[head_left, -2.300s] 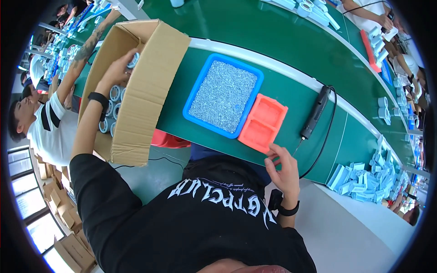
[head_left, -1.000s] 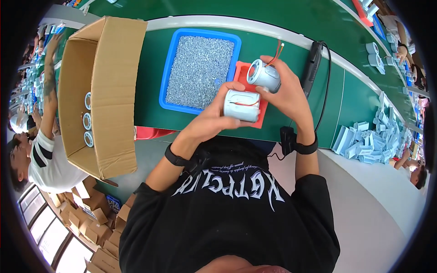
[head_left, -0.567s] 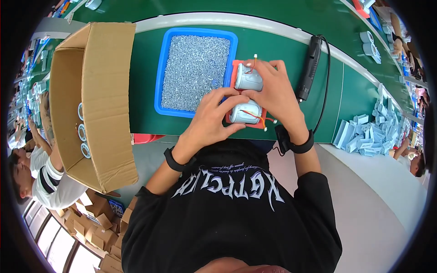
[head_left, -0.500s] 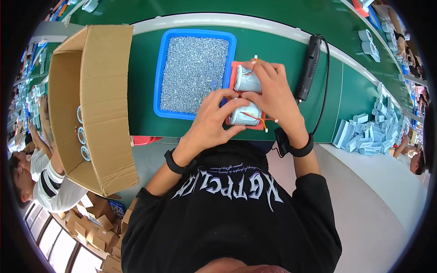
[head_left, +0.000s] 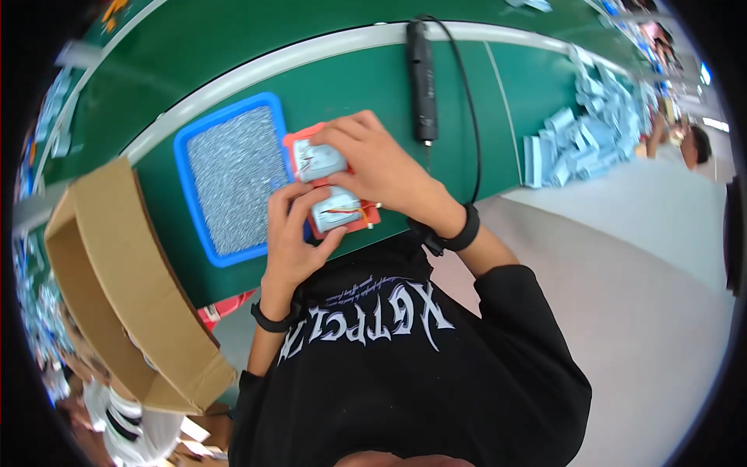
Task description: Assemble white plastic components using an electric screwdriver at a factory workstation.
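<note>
Two pale blue plastic housings sit side by side in a red holder (head_left: 364,225) on the green bench. My left hand (head_left: 289,247) curves around the left side of the nearer housing (head_left: 336,212), thumb at its near edge and fingers at its upper edge. Thin red, yellow and white wires with small white connectors trail off that housing to the right. My right hand (head_left: 377,167) grips the farther housing (head_left: 317,162), fingers over its far side and thumb reaching between the two. My fingers hide parts of both housings.
A blue tray (head_left: 184,167) full of small metal screws stands left of the holder. Farther left is an open cardboard box (head_left: 144,257). A black electric screwdriver (head_left: 422,82) with a cable lies beyond my right hand. Pale blue parts (head_left: 595,128) are heaped at the right; other people sit nearby.
The whole view has turned and shifted, so the tray and box appear lower left and the screwdriver nearer the middle. Both hands stay on the housings with little change in grip.
</note>
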A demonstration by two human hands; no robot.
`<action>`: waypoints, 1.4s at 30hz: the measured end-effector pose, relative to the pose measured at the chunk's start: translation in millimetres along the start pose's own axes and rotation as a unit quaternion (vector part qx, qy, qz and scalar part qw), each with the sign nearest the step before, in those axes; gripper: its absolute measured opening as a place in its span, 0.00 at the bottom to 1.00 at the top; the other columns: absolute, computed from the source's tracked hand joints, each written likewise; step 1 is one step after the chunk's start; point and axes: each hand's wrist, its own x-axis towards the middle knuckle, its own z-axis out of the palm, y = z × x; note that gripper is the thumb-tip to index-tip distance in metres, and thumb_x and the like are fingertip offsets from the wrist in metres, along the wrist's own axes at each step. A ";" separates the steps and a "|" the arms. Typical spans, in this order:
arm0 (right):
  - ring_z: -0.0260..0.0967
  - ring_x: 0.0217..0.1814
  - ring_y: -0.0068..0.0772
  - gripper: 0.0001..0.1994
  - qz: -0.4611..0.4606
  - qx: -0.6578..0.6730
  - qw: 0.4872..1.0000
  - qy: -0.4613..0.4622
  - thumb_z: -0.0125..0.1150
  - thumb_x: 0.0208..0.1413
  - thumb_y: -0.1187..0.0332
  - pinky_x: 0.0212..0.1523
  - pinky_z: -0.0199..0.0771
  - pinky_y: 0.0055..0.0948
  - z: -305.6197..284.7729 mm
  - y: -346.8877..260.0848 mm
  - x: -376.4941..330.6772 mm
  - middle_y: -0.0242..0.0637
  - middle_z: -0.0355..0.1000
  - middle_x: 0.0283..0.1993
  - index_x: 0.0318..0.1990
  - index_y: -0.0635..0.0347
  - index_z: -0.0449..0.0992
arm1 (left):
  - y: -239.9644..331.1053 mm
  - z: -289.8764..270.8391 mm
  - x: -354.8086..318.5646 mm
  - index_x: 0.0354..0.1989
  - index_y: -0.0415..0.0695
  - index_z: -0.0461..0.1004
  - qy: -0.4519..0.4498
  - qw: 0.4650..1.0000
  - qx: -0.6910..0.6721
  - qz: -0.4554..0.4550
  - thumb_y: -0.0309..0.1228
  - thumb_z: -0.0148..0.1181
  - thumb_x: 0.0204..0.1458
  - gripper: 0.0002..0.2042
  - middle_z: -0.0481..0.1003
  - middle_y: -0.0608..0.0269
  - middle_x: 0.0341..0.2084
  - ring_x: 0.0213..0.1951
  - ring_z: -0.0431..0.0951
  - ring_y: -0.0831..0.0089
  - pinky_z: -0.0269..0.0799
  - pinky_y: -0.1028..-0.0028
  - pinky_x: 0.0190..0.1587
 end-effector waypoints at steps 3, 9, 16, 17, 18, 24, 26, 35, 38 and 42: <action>0.62 0.50 0.41 0.22 0.000 0.051 0.999 -0.014 0.65 0.39 0.72 0.52 0.65 0.36 -1.6 4.5 -0.5 0.36 0.68 0.50 0.47 0.57 0.71 | -4.6 5.4 0.8 0.45 0.47 0.71 0.032 0.999 0.004 -0.003 0.28 0.72 0.31 0.27 0.65 0.58 0.43 0.47 0.65 0.57 0.62 0.64 0.50; 0.68 0.45 0.35 0.23 0.052 0.003 0.991 0.124 0.69 0.42 0.63 0.47 0.69 0.34 -76.3 27.7 -4.5 0.34 0.71 0.47 0.47 0.58 0.73 | -6.1 2.9 4.3 0.44 0.46 0.72 0.034 0.998 0.034 0.031 0.28 0.72 0.31 0.26 0.66 0.57 0.43 0.47 0.65 0.57 0.62 0.63 0.51; 0.59 0.60 0.58 0.39 0.538 -0.383 0.733 0.164 0.61 0.42 0.44 0.57 0.59 0.52 -158.0 146.1 -99.0 0.51 0.63 0.57 0.61 0.52 0.59 | -4.4 7.2 8.9 0.45 0.47 0.72 0.053 0.996 0.034 0.065 0.30 0.72 0.31 0.27 0.66 0.58 0.43 0.48 0.65 0.57 0.61 0.62 0.52; 0.54 0.62 0.62 0.38 0.573 -0.386 0.696 0.198 0.59 0.43 0.45 0.55 0.57 0.60 -149.3 148.8 -102.9 0.51 0.60 0.59 0.61 0.51 0.59 | -4.7 6.0 6.5 0.45 0.47 0.72 0.056 0.995 0.040 0.066 0.30 0.72 0.31 0.27 0.66 0.58 0.43 0.49 0.65 0.57 0.61 0.61 0.52; 0.49 0.63 0.66 0.36 0.606 -0.387 0.655 0.232 0.58 0.43 0.46 0.52 0.54 0.67 -141.5 151.2 -106.8 0.51 0.58 0.61 0.61 0.50 0.60 | -5.6 4.6 4.8 0.46 0.47 0.72 0.058 0.995 0.045 0.068 0.30 0.72 0.31 0.27 0.66 0.58 0.43 0.49 0.65 0.57 0.61 0.61 0.52; 0.37 0.68 0.71 0.34 0.676 -0.395 0.565 0.259 0.54 0.44 0.46 0.48 0.48 0.79 -126.3 180.6 -96.5 0.50 0.54 0.63 0.60 0.48 0.61 | -8.9 1.8 2.9 0.46 0.47 0.73 0.060 0.994 0.048 0.073 0.31 0.72 0.31 0.27 0.67 0.58 0.43 0.49 0.65 0.56 0.61 0.60 0.52; 0.38 0.67 0.71 0.34 0.670 -0.322 0.637 0.202 0.53 0.45 0.46 0.49 0.48 0.79 -127.2 169.8 -94.6 0.49 0.55 0.63 0.60 0.49 0.62 | -9.3 -0.2 1.2 0.46 0.47 0.73 0.056 0.995 0.044 0.067 0.31 0.72 0.31 0.27 0.67 0.58 0.43 0.49 0.65 0.56 0.62 0.60 0.52; 0.42 0.66 0.73 0.31 0.431 -0.282 0.783 0.348 0.52 0.44 0.49 0.50 0.47 0.78 -175.3 165.8 -103.8 0.50 0.50 0.66 0.60 0.46 0.63 | -11.8 0.2 -0.1 0.46 0.47 0.72 0.057 0.994 0.043 0.084 0.31 0.72 0.32 0.27 0.66 0.58 0.43 0.49 0.65 0.56 0.63 0.60 0.51; 0.43 0.65 0.74 0.34 0.602 -0.361 0.585 0.407 0.53 0.43 0.48 0.51 0.48 0.77 -164.9 176.8 -115.0 0.53 0.39 0.69 0.61 0.44 0.60 | -11.2 1.6 0.9 0.47 0.46 0.72 0.053 0.995 0.027 0.084 0.31 0.72 0.33 0.27 0.66 0.58 0.43 0.48 0.65 0.58 0.61 0.63 0.52; 0.41 0.66 0.74 0.37 0.698 -0.202 0.597 0.341 0.54 0.42 0.47 0.52 0.48 0.77 -135.8 184.3 -118.2 0.57 0.29 0.71 0.64 0.43 0.55 | -10.6 0.3 -1.9 0.46 0.47 0.72 0.053 0.995 0.022 0.081 0.31 0.72 0.32 0.27 0.67 0.58 0.43 0.48 0.65 0.56 0.63 0.61 0.51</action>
